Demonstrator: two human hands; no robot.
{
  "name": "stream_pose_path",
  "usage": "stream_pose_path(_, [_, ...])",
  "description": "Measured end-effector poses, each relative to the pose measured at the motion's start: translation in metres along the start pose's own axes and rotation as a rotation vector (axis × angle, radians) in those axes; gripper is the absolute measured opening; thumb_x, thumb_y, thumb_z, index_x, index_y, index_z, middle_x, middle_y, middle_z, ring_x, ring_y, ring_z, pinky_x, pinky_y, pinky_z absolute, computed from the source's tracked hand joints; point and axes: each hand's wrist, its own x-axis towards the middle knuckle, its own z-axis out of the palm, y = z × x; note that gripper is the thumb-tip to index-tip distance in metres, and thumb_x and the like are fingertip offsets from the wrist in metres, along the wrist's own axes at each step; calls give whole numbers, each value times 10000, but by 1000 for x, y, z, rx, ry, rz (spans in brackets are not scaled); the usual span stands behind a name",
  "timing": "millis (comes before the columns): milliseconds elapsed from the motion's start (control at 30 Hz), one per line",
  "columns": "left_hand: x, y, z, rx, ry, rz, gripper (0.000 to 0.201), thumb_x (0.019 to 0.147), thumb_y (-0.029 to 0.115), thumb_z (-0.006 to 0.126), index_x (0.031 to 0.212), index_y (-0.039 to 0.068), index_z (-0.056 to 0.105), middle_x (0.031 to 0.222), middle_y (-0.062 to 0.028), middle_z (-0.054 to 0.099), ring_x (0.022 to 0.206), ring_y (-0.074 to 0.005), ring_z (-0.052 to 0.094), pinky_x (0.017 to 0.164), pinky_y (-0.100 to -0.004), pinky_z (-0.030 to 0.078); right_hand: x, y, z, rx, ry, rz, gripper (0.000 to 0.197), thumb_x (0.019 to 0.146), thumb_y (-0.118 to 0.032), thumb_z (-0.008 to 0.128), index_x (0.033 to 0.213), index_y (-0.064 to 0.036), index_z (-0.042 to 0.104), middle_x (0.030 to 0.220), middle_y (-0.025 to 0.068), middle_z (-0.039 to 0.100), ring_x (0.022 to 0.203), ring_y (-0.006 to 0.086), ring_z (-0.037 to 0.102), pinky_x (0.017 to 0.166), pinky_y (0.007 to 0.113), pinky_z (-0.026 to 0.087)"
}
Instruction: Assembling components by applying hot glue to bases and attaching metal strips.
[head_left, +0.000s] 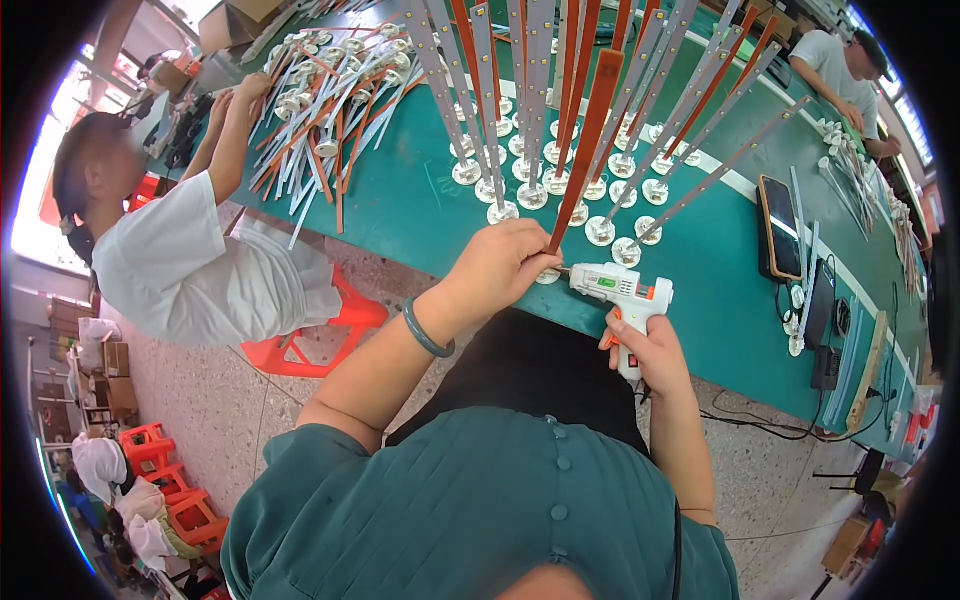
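Note:
My right hand (652, 352) is wrapped round the grip of a white hot glue gun (625, 288) with orange parts and a small green display. Its nozzle points left and meets the fingertips of my left hand (505, 258). Those fingers pinch the lower end of an orange-brown strip (590, 145) that stands upright at the table edge. Under them shows a white round base (547, 277), partly hidden by the hand. Just beyond, several grey LED strips (538, 100) stand upright on white round bases (600, 231).
A heap of loose strips with bases (335, 110) lies on the green table (410, 225) at the left, where a person in white (215, 250) sits on a red stool (330, 335). On the right lie a phone (780, 228) and cables (770, 428). Another person (840, 75) works far right.

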Motion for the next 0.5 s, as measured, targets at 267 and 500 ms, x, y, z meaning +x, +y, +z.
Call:
stream_pose_path(267, [-4,10,-2,-63,2,-90,45,819,14,613,844,-7,644,808,-121,634,753,-276,621,661,-343,485,-3,1,-12,53,-94,-55,192,870,-127,627,996,10,579,835,111,669,528,106,565,470,212,432])
stream_pose_path(500, [-3,14,-5,-77,-73,-122,128,819,-14,570,903,1,665,820,-127,638,713,-282,602,638,-346,474,-2,3,-15,23,-122,-53,202,865,-146,623,986,11,581,850,144,673,522,121,569,471,215,428])
